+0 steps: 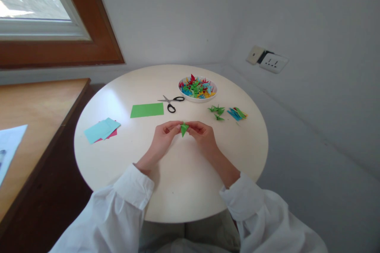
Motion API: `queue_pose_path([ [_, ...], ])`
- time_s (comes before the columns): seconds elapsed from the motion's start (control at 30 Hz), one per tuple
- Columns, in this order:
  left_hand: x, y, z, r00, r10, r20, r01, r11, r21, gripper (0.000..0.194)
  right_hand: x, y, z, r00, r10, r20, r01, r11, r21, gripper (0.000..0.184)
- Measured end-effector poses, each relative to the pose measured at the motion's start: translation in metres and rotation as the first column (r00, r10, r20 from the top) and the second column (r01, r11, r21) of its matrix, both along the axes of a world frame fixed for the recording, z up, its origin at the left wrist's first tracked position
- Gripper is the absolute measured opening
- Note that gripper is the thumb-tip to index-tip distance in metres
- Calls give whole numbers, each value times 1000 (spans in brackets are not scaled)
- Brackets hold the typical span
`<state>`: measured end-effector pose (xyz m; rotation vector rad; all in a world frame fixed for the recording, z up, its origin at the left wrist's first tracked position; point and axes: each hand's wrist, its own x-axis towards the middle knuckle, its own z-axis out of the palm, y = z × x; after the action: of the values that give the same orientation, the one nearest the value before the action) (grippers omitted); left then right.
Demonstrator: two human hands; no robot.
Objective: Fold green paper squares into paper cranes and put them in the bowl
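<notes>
A small green folded paper crane (184, 129) is pinched between my two hands above the middle of the round table. My left hand (164, 137) grips its left side with thumb and fingers. On the other side, my right hand (204, 135) holds it the same way. The crane's pointed part hangs down towards me, and its sides are partly hidden by my fingertips. Beyond my right hand lie several finished green paper cranes (217, 110). A green paper sheet (147, 110) lies flat past my left hand, beside open black-handled scissors (171, 101).
A white bowl (198, 99) full of colourful paper cranes stands at the back of the white table (178, 197). Folded paper strips (236, 114) lie at the right, light blue and red paper sheets (102, 129) at the left. A wooden desk (44, 102) adjoins on the left.
</notes>
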<state>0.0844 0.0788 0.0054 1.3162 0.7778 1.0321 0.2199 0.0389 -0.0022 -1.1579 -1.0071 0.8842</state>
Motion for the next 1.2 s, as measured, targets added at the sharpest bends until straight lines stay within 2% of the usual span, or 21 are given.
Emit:
queue_pose_path([
  [0.23,0,-3,9,997,4,-81,-1,999,32,22,-1,-2,4,1000,-20,1,20,1000,-2,10],
  [0.5,1,-2,9,994,57,-98,-52,997,57,15,-1,-1,3,999,-15,44,17,1000,-27,12],
  [0.77,2,-2,6,996,20,-84,-20,1000,0,17,-2,1,1,989,-67,130,71,997,-29,13],
  [0.93,2,-2,4,999,-5,-46,2,998,-66,20,-2,0,-1,992,-46,114,51,998,-40,13],
  [1.2,2,-2,3,999,10,-51,-14,996,-88,17,-2,1,-2,993,-37,109,41,998,-38,13],
])
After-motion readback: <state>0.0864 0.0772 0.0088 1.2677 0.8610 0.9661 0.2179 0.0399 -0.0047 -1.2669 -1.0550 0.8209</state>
